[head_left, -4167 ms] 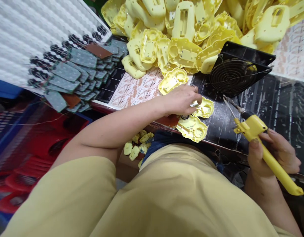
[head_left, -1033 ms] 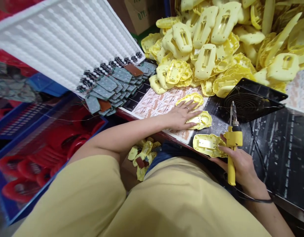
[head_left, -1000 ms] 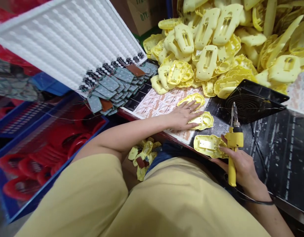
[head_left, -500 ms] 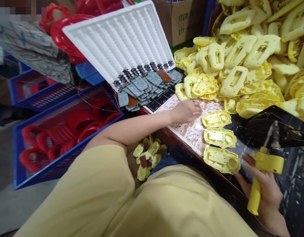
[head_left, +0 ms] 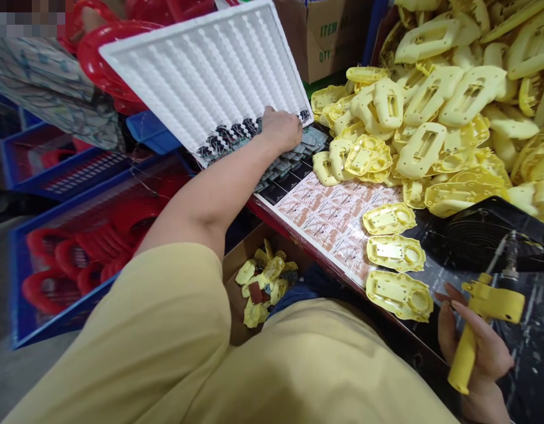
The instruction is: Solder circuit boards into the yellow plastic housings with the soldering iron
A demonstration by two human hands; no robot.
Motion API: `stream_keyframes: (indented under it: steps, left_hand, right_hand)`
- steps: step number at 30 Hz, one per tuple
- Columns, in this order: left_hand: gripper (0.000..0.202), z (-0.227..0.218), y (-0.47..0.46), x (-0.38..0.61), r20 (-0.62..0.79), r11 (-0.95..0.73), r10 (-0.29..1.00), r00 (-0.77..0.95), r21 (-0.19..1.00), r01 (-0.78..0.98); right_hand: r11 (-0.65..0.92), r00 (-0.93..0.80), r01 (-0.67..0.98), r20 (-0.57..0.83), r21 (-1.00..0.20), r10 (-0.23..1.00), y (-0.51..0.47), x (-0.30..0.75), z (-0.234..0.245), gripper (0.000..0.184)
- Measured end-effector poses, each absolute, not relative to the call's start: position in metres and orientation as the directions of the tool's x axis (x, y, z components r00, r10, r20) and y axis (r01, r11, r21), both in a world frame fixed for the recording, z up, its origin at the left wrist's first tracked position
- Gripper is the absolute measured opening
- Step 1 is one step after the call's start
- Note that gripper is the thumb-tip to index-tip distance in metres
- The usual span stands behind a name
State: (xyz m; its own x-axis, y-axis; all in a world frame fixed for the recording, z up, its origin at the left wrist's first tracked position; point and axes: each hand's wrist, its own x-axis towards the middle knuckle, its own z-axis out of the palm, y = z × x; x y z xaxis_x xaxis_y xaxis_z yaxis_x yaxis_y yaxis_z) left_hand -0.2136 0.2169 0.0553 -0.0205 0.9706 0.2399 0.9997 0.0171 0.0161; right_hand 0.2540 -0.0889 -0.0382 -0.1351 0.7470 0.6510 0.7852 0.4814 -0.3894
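Observation:
My left hand [head_left: 281,131] reaches over the stacked grey-green circuit boards [head_left: 294,160] at the foot of a raised white foam tray [head_left: 210,70]. Its fingers are curled down among the boards and the black wired parts [head_left: 230,134]; what they grip is hidden. At the lower right, a yellow pistol-shaped soldering gun [head_left: 495,303] is in my right hand [head_left: 479,344], its metal tip pointing away from me. Just left of that hand, three yellow plastic shell halves [head_left: 398,294] lie in a column, hollow side up.
Yellow shells [head_left: 422,150] are heaped at the back right beside a black tray-like piece [head_left: 484,227]. Blue crates [head_left: 22,282] with red plastic parts stand at left. Below the table edge, a carton [head_left: 236,256] contains shell pieces. A person's patterned clothing [head_left: 46,88] shows upper left.
My left hand has moved from the printed sheet, up and left, to the circuit boards. My right hand has shifted slightly right and down with the soldering gun.

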Motion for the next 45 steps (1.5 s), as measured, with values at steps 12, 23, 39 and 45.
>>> stream_keyframes:
  steps: [12,23,39,45]
  left_hand:
    - [0.095,0.128,0.154,-0.195,0.651,-0.288,0.758,-0.043,0.393,0.873]
    - [0.009,0.043,0.017,-0.005,-0.384,0.6,0.675,0.63,0.783,-0.165]
    - [0.039,0.055,-0.002,-0.069,0.171,-0.437,0.596,0.785,0.889,0.138]
    - [0.02,0.067,0.007,-0.045,0.045,-0.256,0.695,0.717,0.948,0.189]
  right_hand:
    - [0.494,-0.141,0.817,0.727,-0.297,0.672,-0.086,0.246,-0.033,0.035]
    - [0.71,-0.302,0.566,0.695,-0.42,0.652,-0.07,0.201,0.032,0.06]
    - [0.666,-0.203,0.584,0.711,-0.464,0.673,-0.08,0.205,0.041,0.042]
    - [0.709,-0.263,0.594,0.742,-0.38,0.617,-0.082,0.19,0.046,0.038]
